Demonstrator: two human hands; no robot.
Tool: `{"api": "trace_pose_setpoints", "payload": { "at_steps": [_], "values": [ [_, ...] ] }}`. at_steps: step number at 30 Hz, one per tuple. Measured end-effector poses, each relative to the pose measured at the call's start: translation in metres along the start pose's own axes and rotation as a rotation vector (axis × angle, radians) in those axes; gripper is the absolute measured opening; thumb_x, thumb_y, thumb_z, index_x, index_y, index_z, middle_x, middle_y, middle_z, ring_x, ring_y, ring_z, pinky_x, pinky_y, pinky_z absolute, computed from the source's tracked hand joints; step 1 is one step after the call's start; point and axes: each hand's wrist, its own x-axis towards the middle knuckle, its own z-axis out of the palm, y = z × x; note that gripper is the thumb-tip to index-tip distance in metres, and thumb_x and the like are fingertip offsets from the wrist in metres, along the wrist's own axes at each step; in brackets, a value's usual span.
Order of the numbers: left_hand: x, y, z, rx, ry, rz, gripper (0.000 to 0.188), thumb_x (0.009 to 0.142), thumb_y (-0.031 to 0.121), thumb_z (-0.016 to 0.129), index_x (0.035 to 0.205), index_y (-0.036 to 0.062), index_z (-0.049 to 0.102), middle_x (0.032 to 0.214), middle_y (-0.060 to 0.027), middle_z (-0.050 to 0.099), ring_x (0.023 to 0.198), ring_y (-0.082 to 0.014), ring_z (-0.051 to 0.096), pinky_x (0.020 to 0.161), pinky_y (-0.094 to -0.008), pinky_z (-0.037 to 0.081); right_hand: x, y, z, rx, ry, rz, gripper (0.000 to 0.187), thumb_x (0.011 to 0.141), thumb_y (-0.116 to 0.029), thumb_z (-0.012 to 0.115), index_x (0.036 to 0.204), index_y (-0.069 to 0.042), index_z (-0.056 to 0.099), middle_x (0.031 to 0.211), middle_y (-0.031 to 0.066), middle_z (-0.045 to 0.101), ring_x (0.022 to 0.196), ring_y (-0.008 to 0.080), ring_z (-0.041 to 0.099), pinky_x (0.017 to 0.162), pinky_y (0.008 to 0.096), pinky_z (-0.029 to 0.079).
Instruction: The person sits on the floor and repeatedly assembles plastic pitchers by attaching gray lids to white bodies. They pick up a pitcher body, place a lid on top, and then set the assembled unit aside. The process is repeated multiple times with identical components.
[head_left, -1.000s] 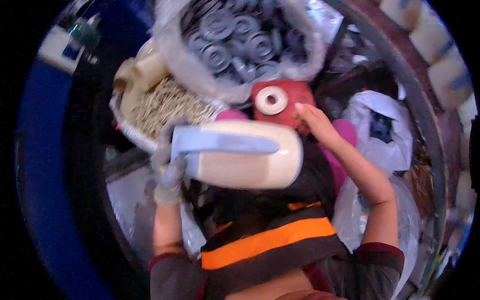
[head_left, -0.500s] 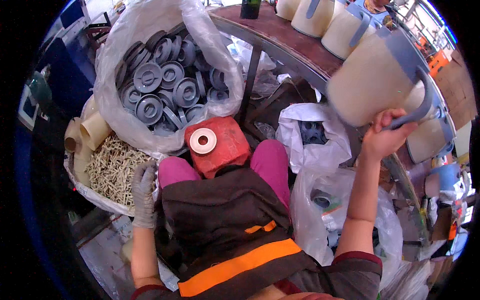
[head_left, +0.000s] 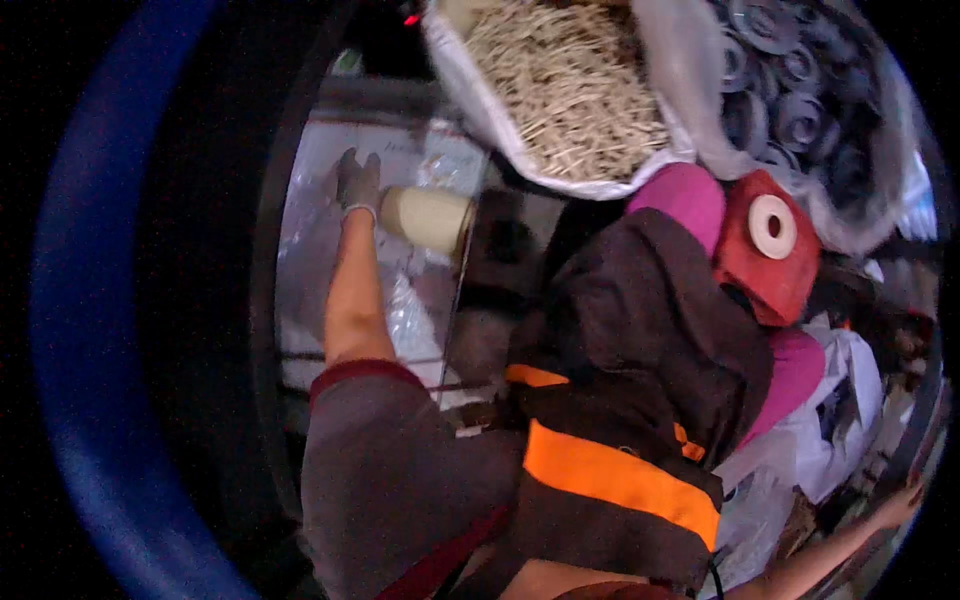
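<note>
My left hand (head_left: pixel 358 182), in a grey glove, reaches out over a pale, plastic-covered surface (head_left: pixel 310 235) on the left. Its thumb and fingers are apart, and nothing shows between them. Just right of the wrist lies a cream cylinder (head_left: pixel 430 218) on its side, with a small gap from the hand. Far off at the right rim, my right hand (head_left: pixel 900 503) is small and blurred; its fingers and anything in them cannot be made out. A cream ring with a dark hole (head_left: pixel 773 227) rests on a red block (head_left: pixel 765 275) by my knees.
A white sack (head_left: pixel 500 125) full of small beige pieces (head_left: pixel 570 95) stands ahead of me. Beyond it, a clear plastic bag (head_left: pixel 690 80) holds several grey round lids (head_left: pixel 800 125). White plastic bags (head_left: pixel 850 400) lie to the right of my knee.
The view has swung left. My left hand has moved from beside the sack to the pale surface. My right hand, which held a jug by its handle, is now at the rim; the jug is out of sight.
</note>
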Motion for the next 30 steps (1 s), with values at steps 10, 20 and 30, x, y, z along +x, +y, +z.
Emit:
{"api": "trace_pose_setpoints", "payload": {
  "at_steps": [10,20,30],
  "values": [
    [-0.074,-0.104,0.031,-0.376,-0.428,-0.602,0.059,0.072,0.048,0.068,0.113,0.0068,0.058,0.092,-0.0059,0.061,0.081,-0.0186,0.057,0.076,-0.0311,0.046,-0.107,-0.216,0.114,0.275,-0.373,-0.472,0.034,0.097,-0.025,0.041,0.124,-0.009,0.054,0.129,0.0049,0.05,0.101,0.0162,0.057,0.084,0.0279,0.046],
    [-0.132,0.142,-0.082,-0.039,0.014,0.673,0.048,0.065,0.023,0.078,0.105,0.0027,0.06,0.127,-0.0182,0.037,0.107,-0.0331,0.049,0.089,-0.0393,0.046,-0.288,-0.379,0.162,0.667,-0.973,-0.625,0.021,0.086,-0.006,0.056,0.106,-0.001,0.06,0.099,0.0072,0.063,0.09,0.014,0.059,0.079,0.0271,0.047],
    [-0.26,0.312,-0.103,-0.199,-0.288,1.445,0.045,0.065,0.026,0.075,0.104,0.0129,0.057,0.106,-0.0123,0.055,0.1,-0.0345,0.052,0.088,-0.0439,0.041,-0.299,-0.432,0.122,0.873,-0.641,-0.737,0.112,0.047,-0.036,0.085,0.136,0.0,0.025,0.133,0.0212,0.037,0.123,0.0363,0.038,0.103,0.0422,0.03]
  ]
}}
